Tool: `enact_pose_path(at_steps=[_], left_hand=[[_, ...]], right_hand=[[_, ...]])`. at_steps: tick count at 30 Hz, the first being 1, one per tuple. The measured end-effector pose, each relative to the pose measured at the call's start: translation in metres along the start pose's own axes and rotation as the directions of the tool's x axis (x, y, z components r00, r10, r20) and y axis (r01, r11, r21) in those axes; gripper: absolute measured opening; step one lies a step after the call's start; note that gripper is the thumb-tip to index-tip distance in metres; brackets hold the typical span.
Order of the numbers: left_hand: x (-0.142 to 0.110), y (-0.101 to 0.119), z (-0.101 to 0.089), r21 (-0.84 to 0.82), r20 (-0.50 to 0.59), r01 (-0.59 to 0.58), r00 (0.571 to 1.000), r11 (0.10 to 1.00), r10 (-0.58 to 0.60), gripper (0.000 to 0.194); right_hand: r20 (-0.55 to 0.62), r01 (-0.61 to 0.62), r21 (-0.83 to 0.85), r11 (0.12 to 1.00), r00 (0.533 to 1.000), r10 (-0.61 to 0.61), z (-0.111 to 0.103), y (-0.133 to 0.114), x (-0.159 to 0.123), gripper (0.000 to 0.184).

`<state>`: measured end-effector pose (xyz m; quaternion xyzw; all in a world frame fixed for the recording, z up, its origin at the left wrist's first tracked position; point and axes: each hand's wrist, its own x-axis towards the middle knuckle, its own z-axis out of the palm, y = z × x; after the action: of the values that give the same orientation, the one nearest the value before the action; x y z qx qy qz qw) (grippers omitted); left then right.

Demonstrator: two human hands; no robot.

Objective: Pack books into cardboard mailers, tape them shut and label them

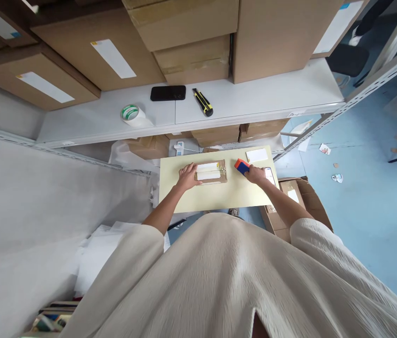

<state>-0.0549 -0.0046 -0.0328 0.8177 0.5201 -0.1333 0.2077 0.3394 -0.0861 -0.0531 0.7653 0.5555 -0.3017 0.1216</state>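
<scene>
My left hand grips the left end of a small taped cardboard box, thumb along its near edge and fingers over the far side. The box lies flat on a pale yellow table, with white labels on its top. Over the right half of the table, my right hand is closed around a blue-and-orange handheld device, pointed toward the box but apart from it. Its exact kind is unclear. Beside that hand lies a phone with a lit screen.
A white sheet rests at the table's far right. Above the table, a grey shelf carries large cartons, a tape roll, a black phone and a box cutter. An open carton stands right.
</scene>
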Motion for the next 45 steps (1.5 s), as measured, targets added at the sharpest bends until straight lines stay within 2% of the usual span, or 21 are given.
enact_pose_path(at_steps=[4, 8, 12, 14, 16, 19, 21, 25, 28, 32, 35, 37, 42, 45], left_hand=[[-0.01, 0.003, 0.009, -0.023, -0.054, -0.007, 0.999, 1.0, 0.005, 0.101], [-0.029, 0.011, 0.023, -0.027, -0.133, -0.016, 0.991, 0.999, 0.013, 0.078], [-0.046, 0.017, 0.031, -0.013, -0.172, -0.071, 0.983, 0.997, 0.068, 0.068], [-0.048, 0.019, 0.033, -0.008, -0.175, -0.11, 0.979, 0.994, 0.107, 0.072], [-0.046, 0.02, 0.034, 0.0, -0.162, -0.149, 0.976, 0.989, 0.147, 0.078], [-0.041, 0.02, 0.038, 0.001, -0.121, -0.18, 0.976, 0.984, 0.178, 0.09], [-0.037, 0.02, 0.041, -0.005, -0.097, -0.187, 0.978, 0.982, 0.186, 0.095], [-0.03, 0.022, 0.046, -0.006, -0.094, -0.182, 0.979, 0.983, 0.181, 0.098], [-0.03, 0.022, 0.047, -0.007, -0.096, -0.18, 0.979, 0.984, 0.178, 0.091], [-0.043, 0.018, 0.049, -0.035, -0.18, -0.177, 0.969, 0.984, 0.168, 0.083], [-0.056, 0.012, 0.053, -0.069, -0.255, -0.132, 0.961, 0.989, 0.111, 0.078], [-0.061, 0.008, 0.054, -0.099, -0.268, -0.082, 0.962, 0.992, 0.053, 0.075], [-0.06, 0.006, 0.052, -0.193, -0.258, -0.063, 0.966, 0.979, 0.012, 0.073], [-0.061, 0.01, 0.047, -0.224, -0.292, -0.069, 0.957, 0.972, 0.001, 0.07]], right_hand=[[-0.038, -0.007, -0.04, 0.999, 0.999, 0.006, 0.022, -0.002, -0.012, 0.049], [-0.025, 0.016, -0.087, 0.996, 1.0, -0.019, 0.038, -0.001, -0.02, 0.049], [-0.169, 0.037, -0.145, 0.989, 0.984, -0.062, 0.037, -0.021, -0.031, 0.056], [-0.238, 0.134, -0.14, 0.981, 0.957, -0.165, 0.034, -0.042, -0.037, 0.059], [-0.269, 0.301, -0.144, 0.942, 0.905, -0.331, 0.034, -0.065, -0.042, 0.064], [-0.236, 0.454, -0.201, 0.868, 0.837, -0.493, 0.041, -0.095, -0.046, 0.077], [-0.19, 0.475, -0.23, 0.849, 0.834, -0.518, 0.049, -0.107, -0.046, 0.083], [-0.155, 0.446, -0.266, 0.855, 0.855, -0.494, 0.056, -0.114, -0.041, 0.086], [-0.139, 0.439, -0.281, 0.853, 0.861, -0.489, 0.053, -0.115, -0.042, 0.085], [-0.175, 0.386, -0.281, 0.879, 0.88, -0.442, 0.049, -0.11, -0.056, 0.086], [-0.248, 0.278, -0.227, 0.933, 0.91, -0.331, 0.05, -0.104, -0.068, 0.083], [-0.271, 0.227, -0.177, 0.958, 0.924, -0.269, 0.05, -0.1, -0.073, 0.082], [-0.234, 0.236, -0.095, 0.967, 0.939, -0.252, 0.05, -0.103, -0.073, 0.089], [-0.271, 0.253, -0.012, 0.967, 0.931, -0.247, 0.048, -0.11, -0.073, 0.087]])
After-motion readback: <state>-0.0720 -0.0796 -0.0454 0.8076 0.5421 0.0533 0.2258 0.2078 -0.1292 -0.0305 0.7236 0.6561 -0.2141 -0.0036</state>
